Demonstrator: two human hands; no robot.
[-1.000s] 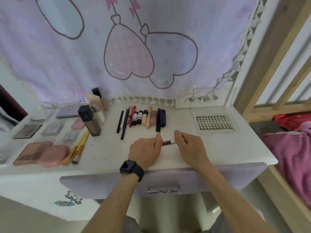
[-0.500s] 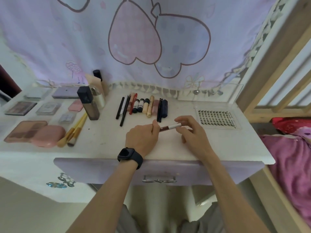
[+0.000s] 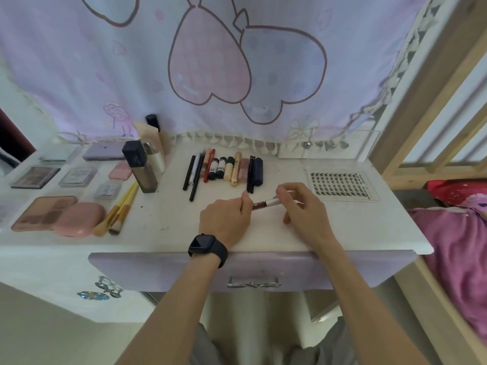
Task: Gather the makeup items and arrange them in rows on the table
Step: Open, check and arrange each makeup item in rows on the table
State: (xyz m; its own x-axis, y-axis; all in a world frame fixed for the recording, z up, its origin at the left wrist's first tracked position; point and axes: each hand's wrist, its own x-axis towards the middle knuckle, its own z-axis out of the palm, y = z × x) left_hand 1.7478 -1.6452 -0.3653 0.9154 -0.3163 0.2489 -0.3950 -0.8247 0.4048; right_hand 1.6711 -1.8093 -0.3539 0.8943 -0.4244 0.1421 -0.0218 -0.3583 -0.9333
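Both hands hold one lip gloss tube at the table front.

The left hand point(image 3: 224, 219), smartwatch point(image 3: 208, 246) on its wrist, lies knuckles up with fingers curled and pinches the dark red end of the lip gloss tube point(image 3: 259, 204). The tube lies nearly level between the hands, low over the white table point(image 3: 171, 233), in front of the row of pencils and tubes point(image 3: 224, 169). The right hand point(image 3: 303, 209) curls its thumb and fingers round the pale cap end.
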